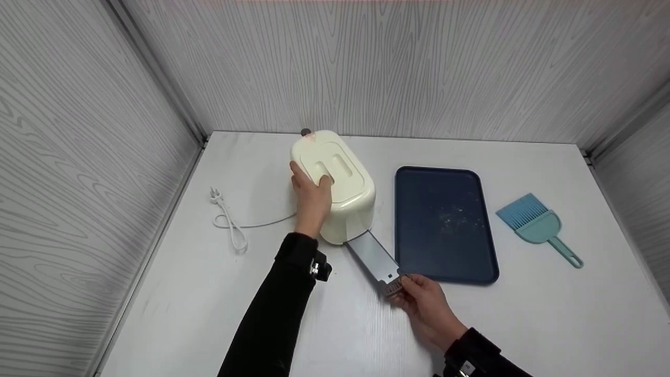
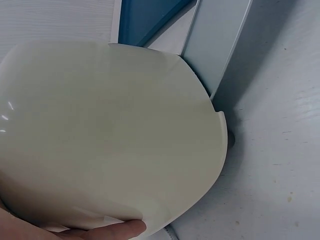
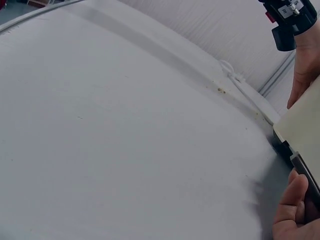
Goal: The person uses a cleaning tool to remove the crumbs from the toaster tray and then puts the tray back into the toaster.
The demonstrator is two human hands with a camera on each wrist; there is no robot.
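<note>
A cream two-slot toaster [image 1: 352, 184] stands near the middle of the table, its end angled toward me. My left hand [image 1: 310, 204] grips its left side, thumb at a slot and fingers along the wall. From the toaster's lower near end a flat metal crumb tray [image 1: 372, 255] sticks out, most of its length showing. My right hand [image 1: 426, 309] pinches the slotted outer end of it between thumb and fingers. In the left wrist view, fingers [image 2: 117, 230] press on the toaster's glossy wall [image 2: 110, 125]. The right wrist view catches the right thumb [image 3: 295, 192] against the tray's edge.
A dark blue serving tray [image 1: 419, 225] with pale crumbs on it lies right of the toaster. Farther right is a teal hand brush [image 1: 538, 228]. The toaster's white cord and plug [image 1: 215, 197] lie at left. Wood-grain panels [image 1: 366, 68] enclose the table.
</note>
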